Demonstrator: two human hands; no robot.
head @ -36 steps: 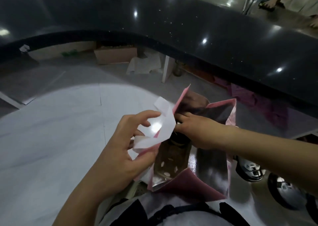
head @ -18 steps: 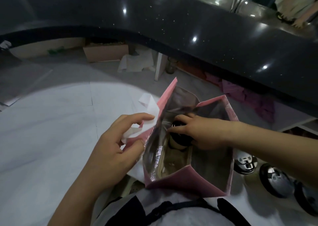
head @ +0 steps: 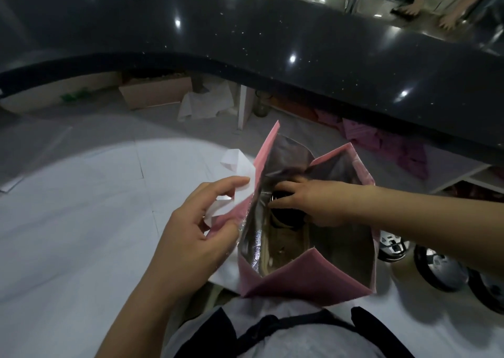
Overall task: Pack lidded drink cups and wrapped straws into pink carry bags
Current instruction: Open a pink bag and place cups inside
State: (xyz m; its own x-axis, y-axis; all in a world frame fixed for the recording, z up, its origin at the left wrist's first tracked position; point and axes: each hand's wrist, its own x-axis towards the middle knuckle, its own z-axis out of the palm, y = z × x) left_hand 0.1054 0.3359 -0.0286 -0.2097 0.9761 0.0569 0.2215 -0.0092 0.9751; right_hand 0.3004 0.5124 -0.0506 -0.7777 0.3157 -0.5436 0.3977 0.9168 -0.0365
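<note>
- The pink bag (head: 286, 284) stands open near the edge of a white table (head: 68, 221). Its foil lining shows, and a pool of bright light falls on the tabletop to its left.
- The left hand (head: 196, 232) pinches the bag's left rim between thumb and fingers. A folded white paper (head: 240, 172) is caught in the same pinch and sticks up beside that rim.
- The right hand (head: 313, 202) reaches down inside the bag, with its fingers and thumb curled round the dark lid of a lidded cup (head: 289, 215), which stands upright in the bag's far half.
- To the right of the bag, just beside its wall, more cups (head: 436, 270) with dark lids stand on the same table (at least two; the frame edge cuts off the rest).
- Beyond the bag runs a long black counter (head: 272, 43) — glossy, speckled, with ceiling lights reflected in it.
- Under that counter, beyond and left of the bag, lie a cardboard box (head: 155, 93) and a crumpled white cloth (head: 204, 104). Beyond and right of the bag lies a heap of pink material (head: 395, 144) — I cannot tell what it is.
- Far beyond the bag, on the other side of the counter, another person's hands (head: 409, 9) rest on a surface.
</note>
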